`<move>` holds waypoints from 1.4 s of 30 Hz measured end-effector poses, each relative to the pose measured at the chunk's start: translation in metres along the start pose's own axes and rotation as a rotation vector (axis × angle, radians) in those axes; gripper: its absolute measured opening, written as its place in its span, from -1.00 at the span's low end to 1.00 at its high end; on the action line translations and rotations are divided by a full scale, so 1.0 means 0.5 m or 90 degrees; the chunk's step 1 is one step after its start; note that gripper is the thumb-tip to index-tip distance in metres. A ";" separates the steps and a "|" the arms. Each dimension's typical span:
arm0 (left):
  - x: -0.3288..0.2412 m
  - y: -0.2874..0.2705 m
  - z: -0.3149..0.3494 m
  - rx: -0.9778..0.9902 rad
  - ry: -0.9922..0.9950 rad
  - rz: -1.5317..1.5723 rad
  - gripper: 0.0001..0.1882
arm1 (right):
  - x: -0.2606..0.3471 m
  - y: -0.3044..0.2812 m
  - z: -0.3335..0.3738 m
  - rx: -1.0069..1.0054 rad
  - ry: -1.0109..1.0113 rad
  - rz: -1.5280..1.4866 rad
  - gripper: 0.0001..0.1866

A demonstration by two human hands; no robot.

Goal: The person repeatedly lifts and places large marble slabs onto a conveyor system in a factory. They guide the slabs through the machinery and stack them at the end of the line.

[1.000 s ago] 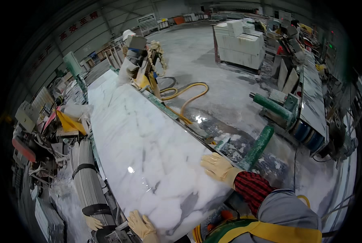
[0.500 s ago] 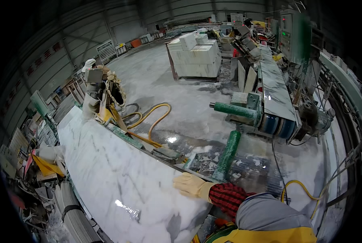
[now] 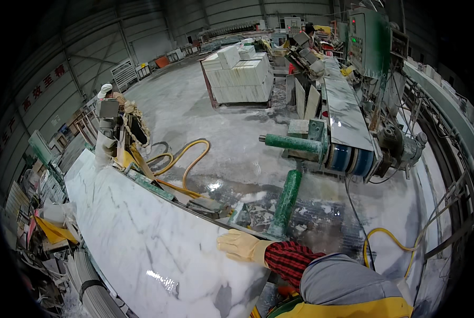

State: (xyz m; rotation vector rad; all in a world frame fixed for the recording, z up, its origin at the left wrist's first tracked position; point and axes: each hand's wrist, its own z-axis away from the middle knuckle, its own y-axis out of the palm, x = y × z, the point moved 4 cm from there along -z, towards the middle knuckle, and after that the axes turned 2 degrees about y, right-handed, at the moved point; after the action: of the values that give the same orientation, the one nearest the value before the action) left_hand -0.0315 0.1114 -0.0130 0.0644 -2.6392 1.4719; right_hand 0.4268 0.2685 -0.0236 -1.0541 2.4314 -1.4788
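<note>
A long, wet slab of white marble with grey veins [image 3: 157, 222] stretches from the near middle toward the far left. My right hand [image 3: 242, 246], in a cream glove, lies on the slab close to its right edge. Its fingers point left, stretched out flat on the stone, with nothing held in them. A red and black checked cuff and a grey sleeve cover that arm. My left hand is out of view.
Beside the slab's right edge stands a green roller [image 3: 285, 204]. A yellow hose [image 3: 192, 167] loops over the wet floor. A conveyor [image 3: 348, 122] carries marble at right. Stacked slabs [image 3: 240, 82] stand farther back. Another person [image 3: 109, 95] is at the slab's far end.
The whole scene has shifted slightly left in the view. My right hand stays flat near the slab's right edge. At the far end, the other person's head has shifted a little.
</note>
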 end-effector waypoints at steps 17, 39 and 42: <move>-0.021 -0.040 -0.008 0.102 -0.075 0.056 -0.48 | 0.009 -0.020 0.004 0.002 -0.006 -0.017 -0.53; -0.010 -0.023 0.016 0.093 -0.070 0.002 -0.49 | 0.015 -0.028 0.019 0.009 -0.001 0.002 -0.54; -0.015 -0.035 0.015 0.083 -0.048 -0.002 -0.49 | 0.017 -0.033 0.019 0.010 -0.003 -0.001 -0.53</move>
State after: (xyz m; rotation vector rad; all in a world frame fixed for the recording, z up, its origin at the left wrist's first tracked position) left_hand -0.0228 0.0955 -0.0035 0.1384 -2.5955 1.6696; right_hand 0.4329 0.2515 -0.0130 -1.0550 2.4127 -1.4902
